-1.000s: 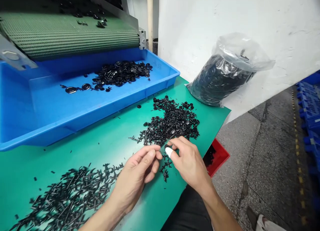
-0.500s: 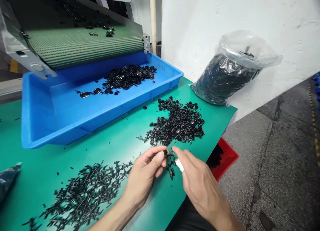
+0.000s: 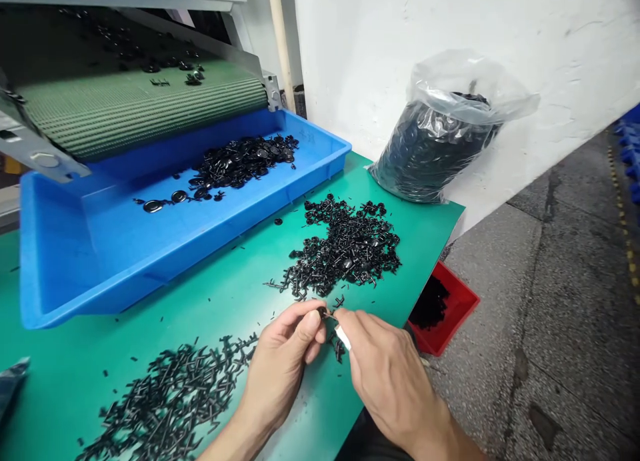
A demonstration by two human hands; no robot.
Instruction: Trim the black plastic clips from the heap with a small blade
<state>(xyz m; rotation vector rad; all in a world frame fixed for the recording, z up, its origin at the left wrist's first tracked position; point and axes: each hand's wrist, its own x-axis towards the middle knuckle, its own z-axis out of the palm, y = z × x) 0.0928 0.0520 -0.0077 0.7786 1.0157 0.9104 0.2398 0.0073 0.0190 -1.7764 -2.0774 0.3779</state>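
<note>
My left hand (image 3: 283, 364) and my right hand (image 3: 387, 374) meet over the green table (image 3: 210, 294), both pinching one small black plastic piece (image 3: 326, 312) between their fingertips. A white cot covers one right fingertip. Just beyond the fingers lies a heap of black moulded parts still on their runners (image 3: 345, 248). A second heap of bare black runner sticks (image 3: 165, 394) lies to the left of my left wrist.
A blue tray (image 3: 165, 248) holding black round caps sits under a green conveyor belt (image 3: 140, 108) at the back left. A clear bag full of black parts (image 3: 440, 141) leans on the white wall. A red bin (image 3: 443, 308) stands on the floor below the table's right edge.
Both hands have stayed together over the same spot, the fingertips closing tighter on the small piece. The view has shifted slightly, showing more of the near table.
</note>
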